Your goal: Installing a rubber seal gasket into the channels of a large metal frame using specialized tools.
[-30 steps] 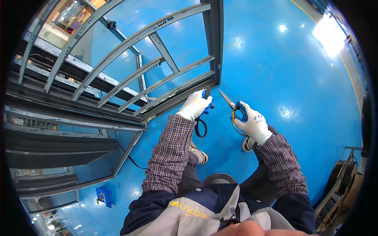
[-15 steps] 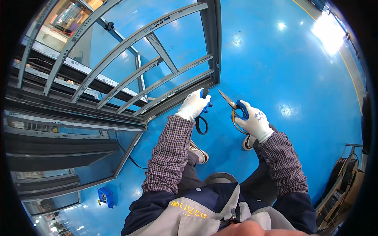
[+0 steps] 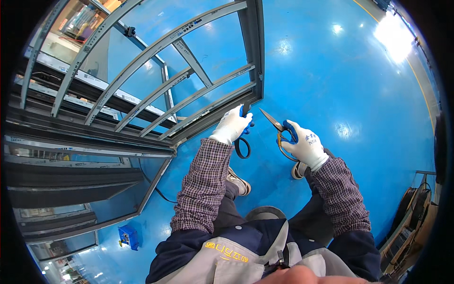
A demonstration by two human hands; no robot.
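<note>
My left hand (image 3: 231, 125), in a white glove with blue-coated fingers, is closed around a black strip (image 3: 246, 108). One end of the strip stands up past my fingers, and a round black loop hangs below the hand. My right hand (image 3: 305, 144), gloved the same way, grips a pair of scissors (image 3: 268, 117) by its gold-coloured handles. The blades point up and left toward my left hand, a short gap away from it, and look closed or nearly so. Just beyond my left hand is the corner of a grey metal frame (image 3: 256, 52).
Grey curved-looking bars (image 3: 191, 60) cross the frame at upper left. More dark frames (image 3: 75, 182) stack at left. A blue box-like item (image 3: 128, 237) sits on the blue floor (image 3: 340, 90). At lower right stands a rack (image 3: 406, 227) with dark pieces.
Both hands stay nearly in place, with the strip and scissors still held. The whole view has shifted very slightly.
</note>
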